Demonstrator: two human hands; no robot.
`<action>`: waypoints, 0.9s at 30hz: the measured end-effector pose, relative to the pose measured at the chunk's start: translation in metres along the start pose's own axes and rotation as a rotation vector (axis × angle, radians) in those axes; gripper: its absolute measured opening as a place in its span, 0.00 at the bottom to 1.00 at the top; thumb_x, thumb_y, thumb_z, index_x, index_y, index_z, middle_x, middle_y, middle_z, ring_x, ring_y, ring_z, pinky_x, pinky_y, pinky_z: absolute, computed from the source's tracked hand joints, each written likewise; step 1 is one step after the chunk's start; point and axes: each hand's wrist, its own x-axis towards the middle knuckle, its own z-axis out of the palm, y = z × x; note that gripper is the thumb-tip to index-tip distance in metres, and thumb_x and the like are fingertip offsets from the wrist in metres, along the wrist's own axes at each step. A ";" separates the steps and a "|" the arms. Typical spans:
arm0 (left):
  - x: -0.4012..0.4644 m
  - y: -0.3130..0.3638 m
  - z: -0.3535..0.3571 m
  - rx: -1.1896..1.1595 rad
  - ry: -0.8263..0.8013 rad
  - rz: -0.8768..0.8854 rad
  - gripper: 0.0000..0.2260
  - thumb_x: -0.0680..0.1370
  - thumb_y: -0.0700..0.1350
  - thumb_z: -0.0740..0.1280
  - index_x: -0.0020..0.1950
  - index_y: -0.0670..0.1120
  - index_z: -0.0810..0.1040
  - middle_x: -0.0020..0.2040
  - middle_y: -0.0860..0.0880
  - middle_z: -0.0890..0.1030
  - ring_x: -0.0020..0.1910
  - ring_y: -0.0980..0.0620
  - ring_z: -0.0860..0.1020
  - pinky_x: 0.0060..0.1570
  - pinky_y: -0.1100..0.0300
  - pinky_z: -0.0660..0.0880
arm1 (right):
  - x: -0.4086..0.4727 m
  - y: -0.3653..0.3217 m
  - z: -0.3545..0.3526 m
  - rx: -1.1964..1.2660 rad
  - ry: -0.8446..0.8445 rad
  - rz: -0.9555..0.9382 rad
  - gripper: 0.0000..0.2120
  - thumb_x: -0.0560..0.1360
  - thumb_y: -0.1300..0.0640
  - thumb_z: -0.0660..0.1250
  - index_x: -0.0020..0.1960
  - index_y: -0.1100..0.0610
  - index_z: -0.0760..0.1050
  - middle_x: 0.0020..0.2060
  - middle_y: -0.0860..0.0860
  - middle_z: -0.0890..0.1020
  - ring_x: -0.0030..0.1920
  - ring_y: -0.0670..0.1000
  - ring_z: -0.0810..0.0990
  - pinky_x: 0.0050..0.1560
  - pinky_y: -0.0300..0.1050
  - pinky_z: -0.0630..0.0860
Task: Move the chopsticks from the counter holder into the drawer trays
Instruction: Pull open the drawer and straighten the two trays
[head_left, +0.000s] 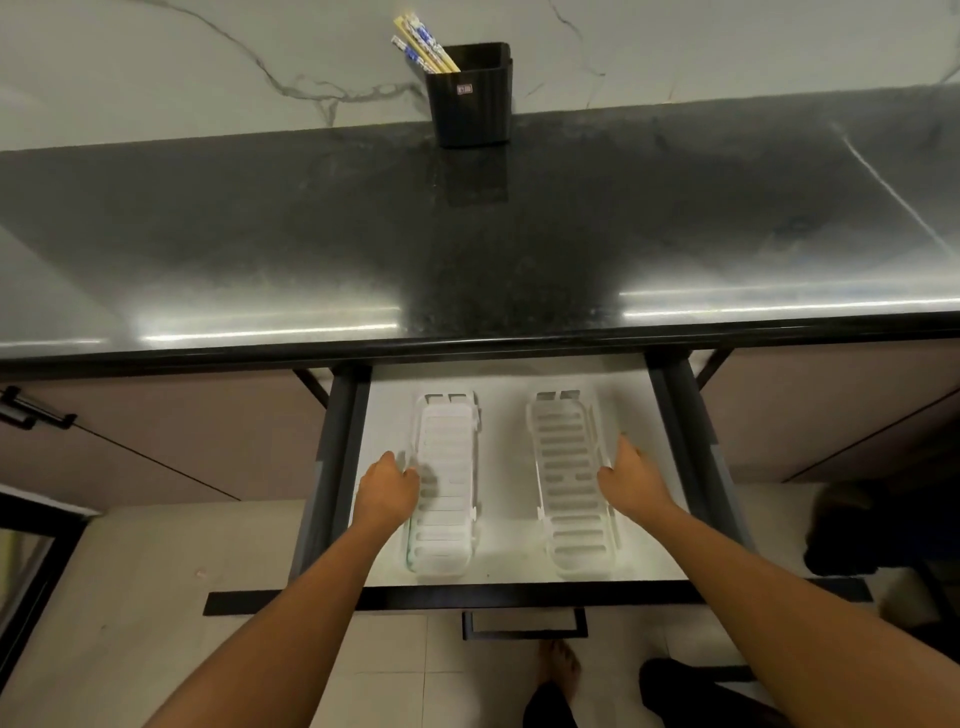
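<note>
Chopsticks (423, 47), pale yellow with blue-patterned tops, standing tilted to the left in a black ribbed holder (470, 96) at the back of the dark polished worktop (467, 249), against a white marbled wall. Below the worktop's front edge, an open drawer (498, 566) with a pale floor and dark sides, pulled out over a tiled floor. Inside it, two white slotted trays lying lengthwise side by side and apart: left tray (447, 525), right tray (571, 467). Neither tray holding any chopsticks. Left hand (387, 493) at the left edge of the left tray, fingers curled around its rim, gripping it about halfway along. Right hand (631, 480) at the right edge of the right tray, thumb inside and fingers along the outer wall, apparently grasping that rim, though the fingertips partly hidden. Both forearms bare, reaching in from the lower corners. A black bar handle (524, 623) on the drawer front, and a bare foot (563, 662) on the tiles beneath.
</note>
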 end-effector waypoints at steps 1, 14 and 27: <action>0.001 0.000 0.002 0.004 -0.007 -0.015 0.16 0.82 0.43 0.56 0.67 0.37 0.69 0.62 0.39 0.75 0.56 0.42 0.75 0.47 0.55 0.71 | 0.004 0.003 0.002 -0.002 -0.017 0.016 0.23 0.78 0.61 0.59 0.71 0.57 0.59 0.63 0.57 0.74 0.58 0.59 0.76 0.52 0.47 0.75; 0.011 -0.009 0.014 -0.031 -0.018 0.012 0.12 0.81 0.38 0.57 0.58 0.42 0.79 0.54 0.43 0.82 0.47 0.44 0.78 0.48 0.54 0.77 | 0.007 0.009 0.015 -0.093 -0.064 0.025 0.13 0.78 0.60 0.61 0.62 0.56 0.70 0.53 0.54 0.79 0.48 0.55 0.78 0.45 0.46 0.77; -0.001 0.002 0.029 -0.058 -0.082 0.080 0.15 0.80 0.36 0.55 0.58 0.44 0.80 0.50 0.45 0.82 0.45 0.45 0.78 0.42 0.56 0.76 | -0.004 0.000 0.028 -0.020 -0.095 -0.012 0.14 0.78 0.61 0.60 0.63 0.56 0.70 0.51 0.52 0.79 0.48 0.55 0.79 0.43 0.45 0.77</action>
